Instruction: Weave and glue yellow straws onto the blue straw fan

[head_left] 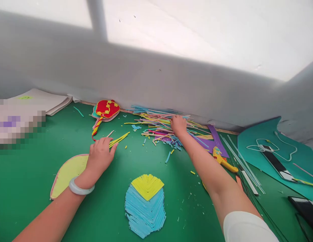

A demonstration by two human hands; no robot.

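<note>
The left hand [100, 155] pinches yellow strips [123, 137]. The right hand [179, 125] touches the strip pile [152, 121]; I can't tell if its fingers grip any.

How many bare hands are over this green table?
2: the left hand holding thin yellow strips, and the right hand on the jumbled pile of thin multicoloured strips. No others show.

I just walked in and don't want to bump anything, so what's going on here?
Over a green table, the left hand holds a few yellow strips, while the right hand is at the pile of colored strips. A blue-and-yellow piece lies flat nearer the camera, with neither hand on it. A yellow glue gun lies right of the pile.
</note>
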